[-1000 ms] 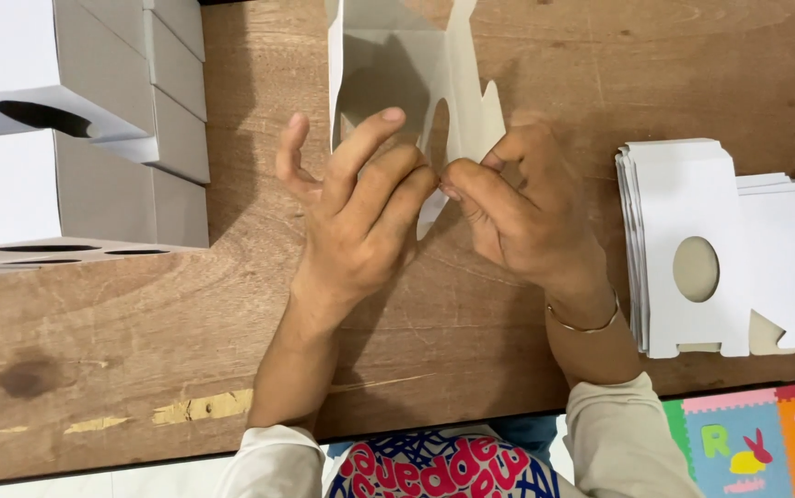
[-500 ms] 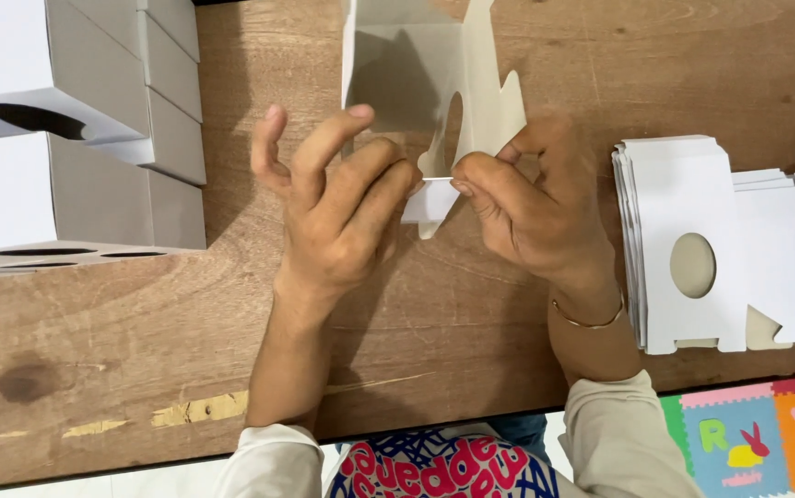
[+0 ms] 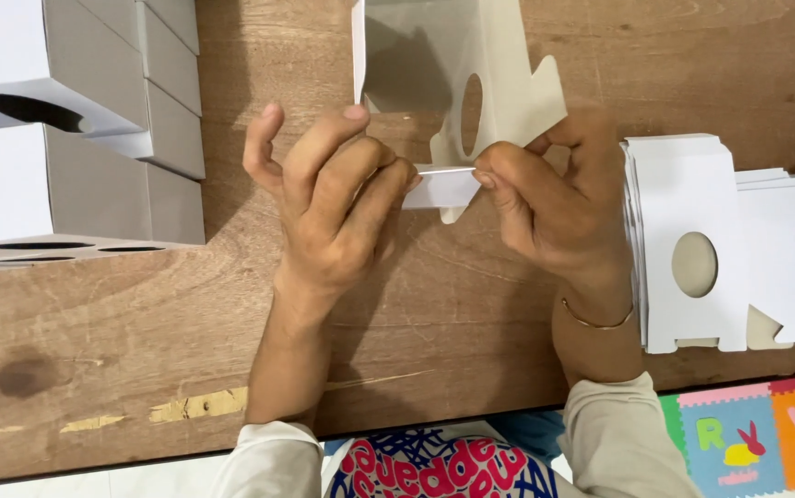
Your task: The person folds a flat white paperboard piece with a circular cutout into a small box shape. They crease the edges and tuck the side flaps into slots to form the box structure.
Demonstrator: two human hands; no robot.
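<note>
A white die-cut cardboard box blank (image 3: 499, 74) with an oval hole stands partly opened above the wooden table (image 3: 139, 314). My left hand (image 3: 333, 207) and my right hand (image 3: 554, 203) both pinch its lower flap (image 3: 443, 184), folding it between fingertips. The left thumb sticks up to the left, away from the card. A thin bracelet circles my right wrist.
Several assembled white boxes (image 3: 75, 120) with oval holes are stacked at the left. A pile of flat white box blanks (image 3: 720, 240) lies at the right edge. A colourful foam play mat (image 3: 757, 433) shows below the table's front edge.
The hands have drawn slightly apart and the blank has opened wider; the lower flap is now pinched flat between both hands' fingertips.
</note>
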